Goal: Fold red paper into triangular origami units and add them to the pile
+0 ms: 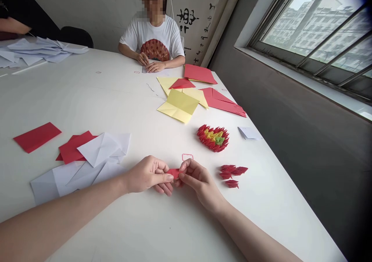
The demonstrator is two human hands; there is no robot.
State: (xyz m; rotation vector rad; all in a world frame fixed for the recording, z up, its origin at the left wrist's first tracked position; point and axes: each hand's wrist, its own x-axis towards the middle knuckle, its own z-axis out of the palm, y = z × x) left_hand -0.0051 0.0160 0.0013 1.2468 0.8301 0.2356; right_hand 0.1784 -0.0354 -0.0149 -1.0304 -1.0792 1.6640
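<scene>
A small folded red paper piece point(173, 173) lies with its long axis nearly level, pointing from the left hand point(148, 175) to the right hand point(197, 182), and fingers partly cover it. Both hands are grasping it by pinching with fingers and thumbs, above the middle of the white worktop point(87, 111), toward its near edge. Just beside the right hand are more red folded pieces point(229, 173), and beyond them lies a red, yellow and green folded paper model point(213, 138). White paper sheets point(99, 149) are left of the hands; yellow paper point(178, 105) and red paper point(222, 102) are farther away. At the far edge, a person point(152, 41) wears a white T-shirt with lettering, maybe "light chaser". Black calligraphy point(187, 18) is on the wall, and a window point(308, 33) is at right.
</scene>
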